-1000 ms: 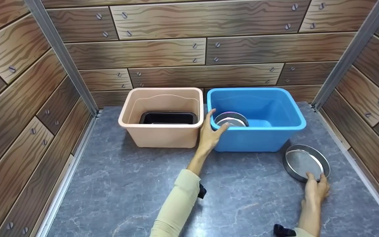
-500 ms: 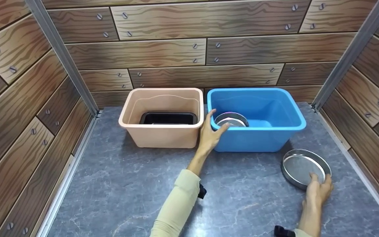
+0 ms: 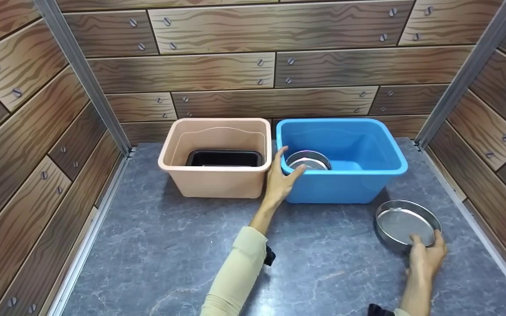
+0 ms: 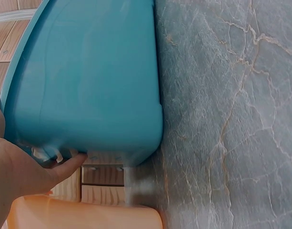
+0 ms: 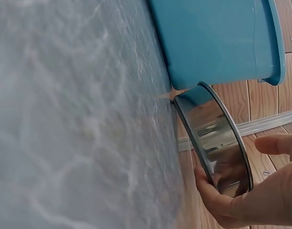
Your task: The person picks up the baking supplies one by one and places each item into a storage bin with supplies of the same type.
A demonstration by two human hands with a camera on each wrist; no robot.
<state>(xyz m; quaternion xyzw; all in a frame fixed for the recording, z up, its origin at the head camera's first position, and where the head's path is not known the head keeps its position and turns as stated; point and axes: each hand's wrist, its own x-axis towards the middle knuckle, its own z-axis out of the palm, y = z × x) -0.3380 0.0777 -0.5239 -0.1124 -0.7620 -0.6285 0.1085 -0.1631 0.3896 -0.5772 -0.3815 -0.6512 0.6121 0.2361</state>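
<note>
My left hand (image 3: 280, 182) rests spread at the front-left corner of a blue plastic bin (image 3: 336, 186). Its thumb lies on the front rim, its fingers along the left side. At the right, my right hand (image 3: 426, 259) holds the near edge of a round metal cake pan (image 3: 400, 221). The thumb stands over the rim, with fingers underneath. In the right wrist view the pan (image 5: 217, 138) tilts, its far edge low at the table and its near edge raised. Round metal pans (image 3: 308, 161) lie inside the blue bin at its left.
Left of the blue bin stands a peach bin (image 3: 218, 184) with a black rectangular pan (image 3: 224, 158) in it. The grey marbled table (image 3: 169, 254) meets wood-patterned walls (image 3: 235, 70) at the back and sides, with metal strips along the side edges.
The cake pan has come slightly nearer to me along with my right hand. My right thumb has drawn back from the pan's inside toward its rim. My left hand has stayed still.
</note>
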